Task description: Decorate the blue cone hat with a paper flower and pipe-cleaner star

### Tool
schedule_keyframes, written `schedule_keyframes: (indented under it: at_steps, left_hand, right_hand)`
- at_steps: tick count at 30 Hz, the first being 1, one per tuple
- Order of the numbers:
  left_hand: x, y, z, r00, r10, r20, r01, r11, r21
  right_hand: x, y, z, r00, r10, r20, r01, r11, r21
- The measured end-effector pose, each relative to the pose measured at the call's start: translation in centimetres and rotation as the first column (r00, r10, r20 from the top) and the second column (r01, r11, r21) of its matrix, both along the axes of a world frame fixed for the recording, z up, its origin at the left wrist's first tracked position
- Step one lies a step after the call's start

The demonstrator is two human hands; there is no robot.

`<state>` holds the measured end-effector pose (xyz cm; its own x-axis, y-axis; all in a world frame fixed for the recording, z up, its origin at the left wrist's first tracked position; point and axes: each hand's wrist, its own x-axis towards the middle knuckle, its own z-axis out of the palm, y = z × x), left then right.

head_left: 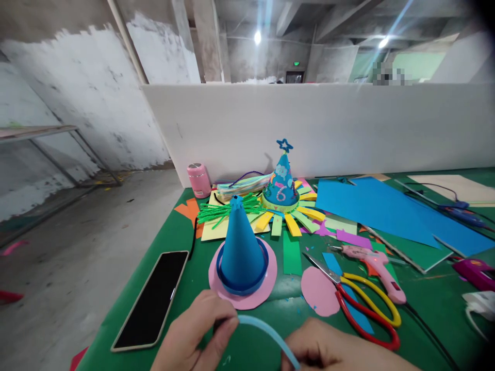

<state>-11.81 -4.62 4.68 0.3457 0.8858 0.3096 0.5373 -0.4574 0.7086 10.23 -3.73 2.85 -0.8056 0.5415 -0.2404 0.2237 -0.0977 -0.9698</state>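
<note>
My left hand (199, 332) pinches one end of a light blue strip (263, 326) between thumb and fingers. The strip arches over to my right hand (336, 346), whose curled fingers grip its other part at the bottom edge of the view. Just beyond my hands stands a plain blue paper cone (240, 252), upright on a round pink paper brim (271, 273), with a darker blue band around its foot. Farther back is a decorated blue cone hat (281, 180) with a star on its tip and yellow and green strips fanned around its base.
Right of the cone lie a pink paper disc (320, 292), scissors (353, 299) with red and yellow handles, and a pink glue gun (377, 263) with its cord. A phone (150, 301) lies left, green pipe cleaners (212, 211) behind. Blue sheets (371, 206) cover the back right.
</note>
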Motion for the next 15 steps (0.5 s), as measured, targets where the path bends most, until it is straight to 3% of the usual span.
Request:
schedule_keyframes:
  at_steps: [2, 7, 13, 15]
  left_hand:
    - [0.2, 0.2, 0.0, 0.999, 0.023, -0.037, -0.026, 0.998, -0.064]
    - [1.5, 0.5, -0.6, 0.993, 0.115, -0.037, -0.119, 0.981, -0.15]
    - [3.9, 1.5, -1.2, 0.982, 0.172, 0.071, -0.133, 0.915, -0.381]
    - [4.0, 1.7, -1.5, 0.968, 0.19, 0.162, -0.092, 0.877, -0.472]
  right_hand:
    - [0.4, 0.2, -0.4, 0.995, -0.092, -0.024, 0.092, 0.996, 0.002]
    - [1.4, 1.6, -0.3, 0.94, -0.339, -0.039, 0.34, 0.918, 0.205]
    - [2.4, 3.6, -1.0, 0.891, -0.452, -0.04, 0.447, 0.861, 0.243]
    - [3.2, 3.8, -1.2, 0.895, -0.445, 0.004, 0.436, 0.879, 0.194]
